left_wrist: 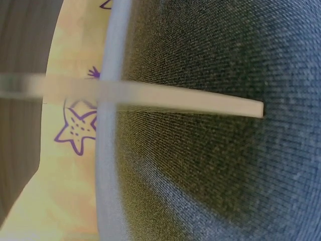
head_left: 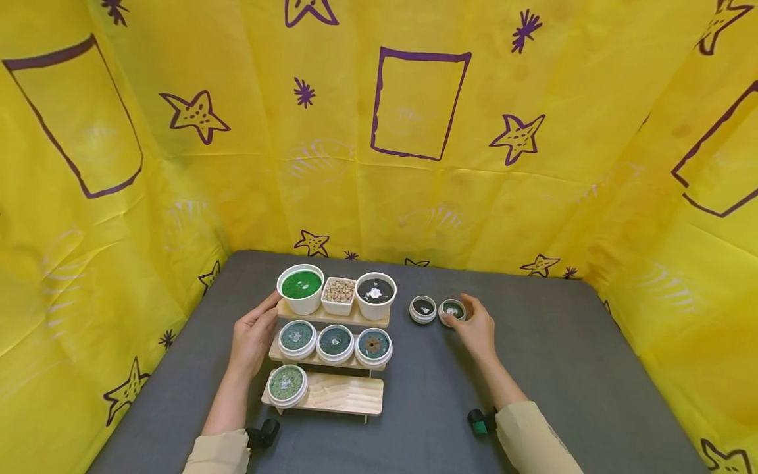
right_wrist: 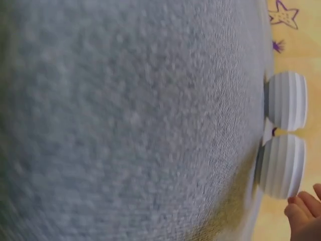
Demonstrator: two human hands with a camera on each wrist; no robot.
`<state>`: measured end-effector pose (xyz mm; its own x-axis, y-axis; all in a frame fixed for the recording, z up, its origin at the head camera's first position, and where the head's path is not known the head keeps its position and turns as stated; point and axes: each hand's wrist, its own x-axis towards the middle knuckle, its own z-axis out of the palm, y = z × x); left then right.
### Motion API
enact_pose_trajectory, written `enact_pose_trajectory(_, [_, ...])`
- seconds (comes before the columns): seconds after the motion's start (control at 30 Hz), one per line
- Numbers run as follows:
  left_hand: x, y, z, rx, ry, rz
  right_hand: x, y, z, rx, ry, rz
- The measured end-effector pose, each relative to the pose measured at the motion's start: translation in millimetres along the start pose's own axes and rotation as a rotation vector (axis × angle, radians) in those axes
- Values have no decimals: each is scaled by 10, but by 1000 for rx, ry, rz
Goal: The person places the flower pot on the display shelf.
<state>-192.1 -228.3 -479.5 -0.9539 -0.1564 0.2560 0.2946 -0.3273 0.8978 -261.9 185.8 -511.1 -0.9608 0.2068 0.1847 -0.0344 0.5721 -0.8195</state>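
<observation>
My left hand (head_left: 251, 336) rests at the left end of the top shelf of a three-tier wooden stand (head_left: 349, 393), fingertips beside a large white cup of green soup-like filling (head_left: 302, 286). My right hand (head_left: 476, 329) is at a small white ribbed bowl (head_left: 453, 311) with dark green filling and white topping. Its thumb overlaps the bowl's near rim in the head view; in the right wrist view, fingertips (right_wrist: 292, 212) come right at the side of the bowl (right_wrist: 282, 166). A matching bowl (head_left: 423, 309) stands just left of it.
The top shelf also bears a square cup of brown bits (head_left: 339, 294) and a large cup of dark filling (head_left: 376, 295). Three bowls (head_left: 335, 343) line the middle shelf; one green bowl (head_left: 287, 386) sits on the bottom one. Yellow patterned cloth (head_left: 266, 131) surrounds the grey table (head_left: 533, 355).
</observation>
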Motion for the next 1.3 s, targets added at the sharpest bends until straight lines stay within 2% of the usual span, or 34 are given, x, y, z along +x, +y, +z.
enact_pose_trajectory(0.37, [3, -1, -1, 13, 6, -13, 95, 154, -39, -25, -93, 104])
enact_pose_trajectory(0.9, [2, 2, 3, -12, 3, 8, 94, 205, -26, -10, -92, 54])
enact_pose_trajectory(1.3, [-3, 14, 11, -3, 13, -3, 63, 204, -35, -5, -100, 60])
